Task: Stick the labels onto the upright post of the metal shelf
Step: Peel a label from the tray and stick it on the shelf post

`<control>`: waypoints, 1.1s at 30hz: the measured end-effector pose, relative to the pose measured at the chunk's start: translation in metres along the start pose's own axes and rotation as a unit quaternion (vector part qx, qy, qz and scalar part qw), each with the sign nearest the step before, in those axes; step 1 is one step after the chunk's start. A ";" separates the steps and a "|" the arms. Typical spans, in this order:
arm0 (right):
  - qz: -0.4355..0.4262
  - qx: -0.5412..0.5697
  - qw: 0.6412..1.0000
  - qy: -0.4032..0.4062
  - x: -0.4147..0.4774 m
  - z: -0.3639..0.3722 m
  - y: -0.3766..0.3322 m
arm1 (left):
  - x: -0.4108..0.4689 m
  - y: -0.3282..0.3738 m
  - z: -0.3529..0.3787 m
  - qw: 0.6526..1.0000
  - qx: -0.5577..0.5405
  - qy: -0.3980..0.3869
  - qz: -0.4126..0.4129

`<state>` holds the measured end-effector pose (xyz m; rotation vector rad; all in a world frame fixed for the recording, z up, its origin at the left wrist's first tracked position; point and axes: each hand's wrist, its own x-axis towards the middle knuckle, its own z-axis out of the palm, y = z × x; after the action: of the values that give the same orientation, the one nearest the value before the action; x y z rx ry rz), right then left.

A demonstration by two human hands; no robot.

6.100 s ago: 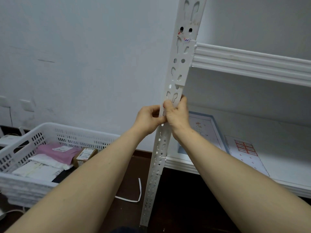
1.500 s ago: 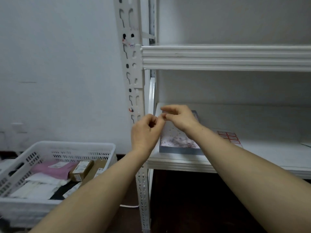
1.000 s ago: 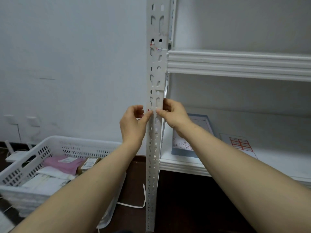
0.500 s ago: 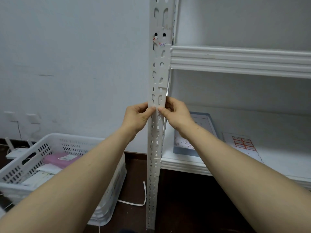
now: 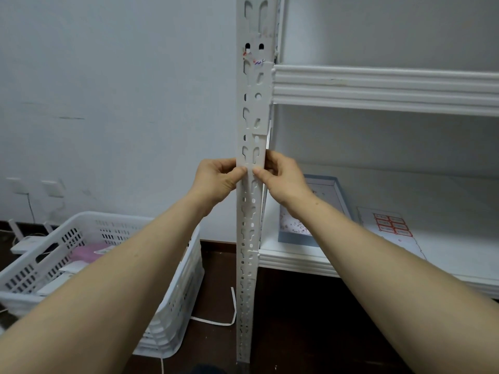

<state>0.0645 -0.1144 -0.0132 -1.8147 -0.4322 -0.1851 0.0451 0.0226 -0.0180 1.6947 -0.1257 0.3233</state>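
Your left hand and right hand pinch the post, thumbs pressed on its face. Rub outward; the label is hidden.

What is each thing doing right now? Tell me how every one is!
post, upright, slots uncovered.
left hand, grips the post's left edge, thumb pressing its front.
right hand, grips the right edge, thumb pressing its front.
basket, upright, holds parcels.
label sheet, lying flat on the shelf, red labels on it.
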 end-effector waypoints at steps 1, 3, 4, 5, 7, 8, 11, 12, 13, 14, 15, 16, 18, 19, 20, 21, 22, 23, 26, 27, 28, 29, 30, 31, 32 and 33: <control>0.001 -0.001 1.000 0.000 -0.001 0.000 0.000 | 0.000 0.000 0.000 1.000 0.006 0.003 0.002; 0.001 -0.007 1.000 -0.001 0.000 0.000 -0.001 | 0.002 0.000 0.000 1.000 0.018 0.007 0.007; 0.001 -0.010 1.000 -0.001 0.000 0.000 -0.001 | 0.002 0.000 0.000 0.999 0.029 0.009 0.009; 0.001 -0.012 1.000 0.000 -0.001 0.000 -0.002 | 0.003 0.000 0.001 0.999 0.045 0.013 0.011; 0.002 -0.013 1.000 0.002 -0.001 0.001 -0.002 | 0.003 -0.001 0.001 0.997 0.071 0.018 0.019; 0.003 -0.013 1.000 0.003 -0.001 0.001 -0.002 | 0.003 -0.002 0.002 0.996 0.082 0.021 0.024; 0.006 -0.016 1.000 0.005 -0.001 0.002 -0.002 | 0.005 -0.005 0.003 0.992 0.117 0.033 0.041; 0.007 -0.017 1.000 0.005 -0.001 0.002 -0.002 | 0.005 -0.006 0.003 0.991 0.122 0.035 0.046; 0.007 -0.019 1.000 0.005 -0.001 0.002 -0.002 | 0.005 -0.006 0.003 0.990 0.129 0.036 0.051; 0.007 -0.019 1.000 0.005 -0.001 0.002 -0.002 | 0.005 -0.006 0.003 0.988 0.141 0.038 0.056; 0.007 -0.019 1.000 0.003 -0.001 0.002 -0.002 | 0.005 -0.007 0.004 0.986 0.151 0.040 0.061; 0.006 -0.020 1.000 0.002 -0.001 0.002 -0.002 | 0.004 -0.008 0.004 0.985 0.157 0.039 0.065; 0.005 -0.022 1.000 0.003 -0.001 0.002 -0.001 | 0.003 -0.008 0.003 0.983 0.169 0.030 0.072; 0.004 -0.023 1.000 0.005 -0.001 0.002 -0.001 | 0.003 -0.008 0.002 0.982 0.172 0.023 0.074; 0.003 -0.023 1.000 0.006 -0.001 0.002 -0.001 | 0.004 -0.009 0.001 0.983 0.170 0.017 0.071; 0.002 -0.024 1.000 0.007 -0.001 0.002 -0.001 | 0.003 -0.009 0.000 0.984 0.163 0.010 0.070; 0.001 -0.025 1.000 0.008 -0.001 0.002 -0.001 | 0.003 -0.009 -0.001 0.985 0.157 0.003 0.071; 0.000 -0.025 1.000 0.008 -0.001 0.002 -0.002 | 0.003 -0.009 -0.001 0.985 0.155 -0.002 0.073; 0.002 -0.032 0.999 0.006 -0.001 0.003 -0.001 | 0.003 -0.011 -0.001 0.981 0.176 0.008 0.083; 0.002 -0.033 0.999 0.006 -0.001 0.002 -0.001 | 0.003 -0.011 -0.001 0.979 0.183 0.013 0.086; 0.002 -0.034 0.999 0.006 -0.001 0.002 -0.001 | 0.004 -0.011 0.000 0.979 0.184 0.016 0.087; 0.000 -0.034 0.999 0.008 -0.001 0.002 -0.001 | 0.004 -0.012 0.000 0.979 0.181 0.017 0.088; -0.001 -0.036 0.999 0.009 -0.001 0.002 -0.001 | 0.005 -0.012 0.000 0.980 0.181 0.019 0.087; -0.003 -0.039 0.999 0.010 -0.002 0.002 -0.001 | 0.005 -0.012 0.000 0.980 0.180 0.022 0.084; -0.003 -0.043 0.999 0.011 -0.002 0.002 -0.002 | 0.005 -0.013 0.001 0.980 0.179 0.027 0.079; -0.004 -0.046 0.999 0.011 -0.002 0.002 -0.002 | 0.004 -0.012 0.001 0.981 0.178 0.032 0.075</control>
<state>0.0613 -0.1121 -0.0131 -1.9005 -0.4215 -0.2334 0.0528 0.0237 -0.0287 2.0320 -0.1546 0.5388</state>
